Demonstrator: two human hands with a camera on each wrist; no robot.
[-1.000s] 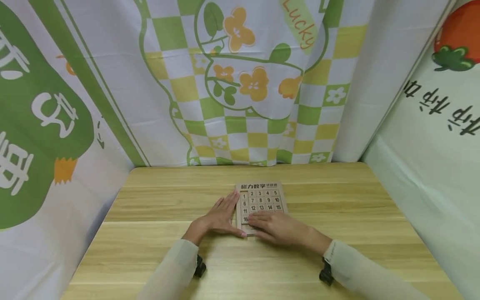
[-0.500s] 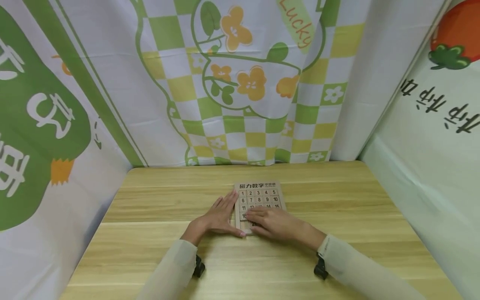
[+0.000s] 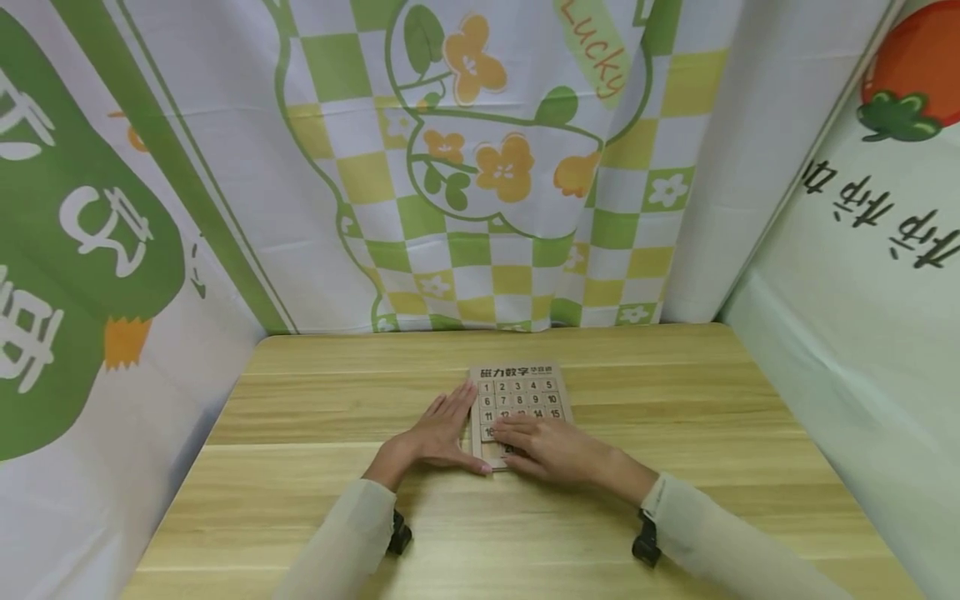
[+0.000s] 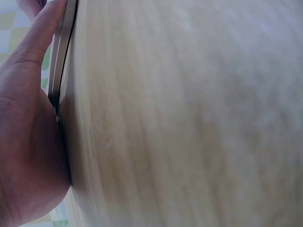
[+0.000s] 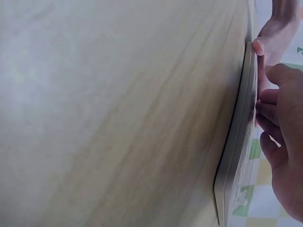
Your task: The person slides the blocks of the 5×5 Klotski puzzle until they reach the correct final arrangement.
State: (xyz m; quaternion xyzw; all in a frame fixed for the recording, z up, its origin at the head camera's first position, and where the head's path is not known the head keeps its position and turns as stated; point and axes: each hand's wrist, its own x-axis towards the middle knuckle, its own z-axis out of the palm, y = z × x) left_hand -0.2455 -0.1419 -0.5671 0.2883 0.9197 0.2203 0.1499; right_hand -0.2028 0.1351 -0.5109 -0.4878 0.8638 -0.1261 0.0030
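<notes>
A wooden sliding number puzzle (image 3: 474,417) lies flat on the table, its tiles numbered from 1 at the top left. My left hand (image 3: 441,435) braces it, fingers straight along the left edge and thumb by the near left corner. Over the lower rows, my right hand (image 3: 561,450) touches the tiles with slightly bent fingers beside tile 16 (image 3: 488,432). A bare slot shows below that tile, and a tile partly under the hand appears to read 21. Several lower tiles are hidden by this hand. The right wrist view shows its fingertips at the puzzle's top face (image 5: 234,142).
The light wood table (image 3: 315,392) extends around the puzzle on all sides. A patterned curtain (image 3: 480,250) hangs behind the far edge, with printed white cloths at left and right. A black wrist strap (image 3: 647,540) shows at the right sleeve.
The left column of tiles, 1 to 16, has slid away from me to the frame's top, leaving a slot at its lower end. My right hand shifted slightly the same way; my left hand stayed put.
</notes>
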